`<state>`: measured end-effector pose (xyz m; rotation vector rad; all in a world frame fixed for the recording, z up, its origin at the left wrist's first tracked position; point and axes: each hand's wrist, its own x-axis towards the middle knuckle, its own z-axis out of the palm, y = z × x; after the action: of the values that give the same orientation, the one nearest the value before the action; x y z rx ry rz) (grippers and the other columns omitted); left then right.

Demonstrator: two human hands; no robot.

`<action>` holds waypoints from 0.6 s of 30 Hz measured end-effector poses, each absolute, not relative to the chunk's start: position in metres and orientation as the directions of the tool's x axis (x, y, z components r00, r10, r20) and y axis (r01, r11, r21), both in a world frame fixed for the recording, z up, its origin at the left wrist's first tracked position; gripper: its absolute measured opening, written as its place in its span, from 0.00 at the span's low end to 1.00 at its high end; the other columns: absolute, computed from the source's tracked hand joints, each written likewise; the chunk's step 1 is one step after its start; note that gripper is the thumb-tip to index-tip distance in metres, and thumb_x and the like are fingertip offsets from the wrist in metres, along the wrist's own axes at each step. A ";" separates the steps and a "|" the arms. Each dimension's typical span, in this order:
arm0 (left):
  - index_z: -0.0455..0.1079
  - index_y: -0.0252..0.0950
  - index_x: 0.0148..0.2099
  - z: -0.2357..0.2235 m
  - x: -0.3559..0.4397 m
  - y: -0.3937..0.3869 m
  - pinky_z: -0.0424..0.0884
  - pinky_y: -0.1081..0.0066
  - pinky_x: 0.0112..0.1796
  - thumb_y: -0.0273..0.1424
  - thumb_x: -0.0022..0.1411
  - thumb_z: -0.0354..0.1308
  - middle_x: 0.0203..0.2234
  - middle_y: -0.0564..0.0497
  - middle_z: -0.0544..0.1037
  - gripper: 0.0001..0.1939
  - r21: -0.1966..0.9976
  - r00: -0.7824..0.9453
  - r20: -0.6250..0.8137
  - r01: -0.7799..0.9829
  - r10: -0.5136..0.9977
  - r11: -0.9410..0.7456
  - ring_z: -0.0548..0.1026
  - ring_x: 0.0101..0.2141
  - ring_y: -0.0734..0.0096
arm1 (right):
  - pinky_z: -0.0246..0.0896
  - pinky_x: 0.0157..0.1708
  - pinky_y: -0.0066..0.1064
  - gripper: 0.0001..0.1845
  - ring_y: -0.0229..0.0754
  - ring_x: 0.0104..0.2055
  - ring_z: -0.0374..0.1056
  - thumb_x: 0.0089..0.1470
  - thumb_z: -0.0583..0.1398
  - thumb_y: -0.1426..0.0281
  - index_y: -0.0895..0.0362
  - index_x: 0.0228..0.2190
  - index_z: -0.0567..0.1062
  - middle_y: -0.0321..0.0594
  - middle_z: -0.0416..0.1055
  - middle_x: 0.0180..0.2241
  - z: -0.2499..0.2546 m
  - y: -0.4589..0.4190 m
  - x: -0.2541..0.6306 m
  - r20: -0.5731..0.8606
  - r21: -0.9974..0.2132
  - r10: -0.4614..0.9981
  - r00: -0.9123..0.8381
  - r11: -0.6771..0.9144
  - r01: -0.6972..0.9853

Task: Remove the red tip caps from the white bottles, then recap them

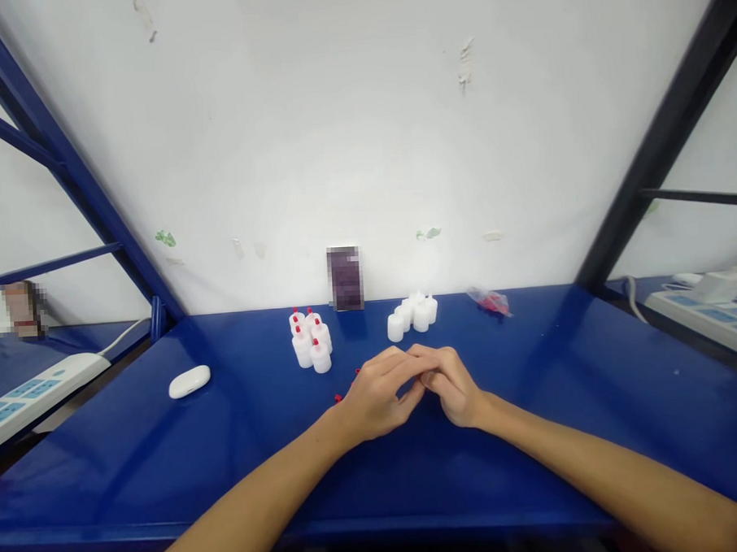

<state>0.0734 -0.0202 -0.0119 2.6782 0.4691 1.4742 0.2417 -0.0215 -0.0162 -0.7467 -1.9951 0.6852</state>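
My left hand (383, 393) and my right hand (452, 386) meet above the middle of the blue table, fingertips touching and fingers closed. Whatever lies between them, if anything, is hidden. Small red caps (338, 399) lie on the table, partly covered by my left hand and wrist. Beyond it to the left stands a group of white squeeze bottles (321, 359) with red tips on top. Several white bottles (395, 328) without red tips stand close together behind my hands.
A clear plastic bag (492, 301) with red pieces lies at the back right of the blue table (562, 381). On the left rests a white oval case (190, 381). A blurred dark upright object (345, 279) leans near the wall. Power strips (37, 392) lie beyond the side frames.
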 end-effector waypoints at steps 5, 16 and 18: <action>0.65 0.38 0.54 -0.014 0.074 -0.020 0.72 0.66 0.39 0.20 0.62 0.54 0.38 0.48 0.79 0.19 0.187 0.522 0.802 0.241 0.290 -0.952 0.75 0.36 0.68 | 0.50 0.25 0.31 0.10 0.38 0.22 0.57 0.50 0.49 0.71 0.56 0.29 0.70 0.33 0.61 0.22 -0.014 -0.023 0.242 0.521 -0.722 0.733 -0.438 0.652 0.232; 0.66 0.37 0.53 -0.013 0.075 -0.020 0.72 0.65 0.43 0.20 0.62 0.53 0.39 0.47 0.78 0.18 0.176 0.533 0.799 0.234 0.278 -0.956 0.74 0.40 0.67 | 0.52 0.26 0.31 0.08 0.39 0.22 0.59 0.55 0.50 0.69 0.55 0.36 0.67 0.33 0.64 0.23 -0.012 -0.022 0.243 0.542 -0.715 0.716 -0.440 0.668 0.207; 0.66 0.37 0.53 -0.014 0.075 -0.020 0.72 0.64 0.43 0.20 0.62 0.54 0.39 0.47 0.78 0.17 0.167 0.537 0.800 0.229 0.268 -0.959 0.73 0.40 0.66 | 0.51 0.25 0.31 0.09 0.39 0.21 0.59 0.55 0.50 0.69 0.55 0.38 0.66 0.31 0.63 0.22 -0.012 -0.022 0.244 0.526 -0.712 0.709 -0.469 0.669 0.213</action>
<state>0.0751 -0.0202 -0.0140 2.7173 0.4390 1.4248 0.2439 -0.0219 -0.0119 -0.7138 -2.0136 0.7224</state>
